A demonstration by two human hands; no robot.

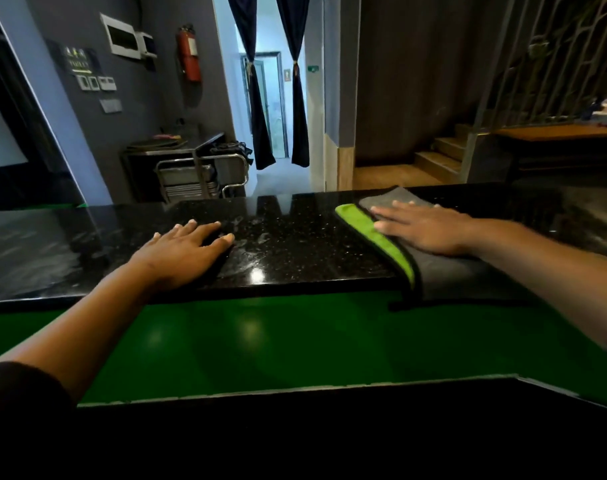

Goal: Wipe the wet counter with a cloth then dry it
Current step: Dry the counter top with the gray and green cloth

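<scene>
Green ledge sits nearest, below the black granite desk (295, 268). Left hand (184, 251) lies flat, fingers spread, holding nothing. Right hand (423, 230) presses flat on the grey-green microfibre cloth (444, 271). Between the hands, water droplets (257, 237) remain — wiping looks barely begun, drying not yet done.

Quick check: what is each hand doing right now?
Left hand: open, flat on the black counter, holding nothing.
Right hand: open, palm pressed flat on the grey-green cloth.

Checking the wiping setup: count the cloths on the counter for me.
1. A grey cloth with a green edge lies under the right hand, at the counter's near edge. The left hand rests on bare stone.
</scene>
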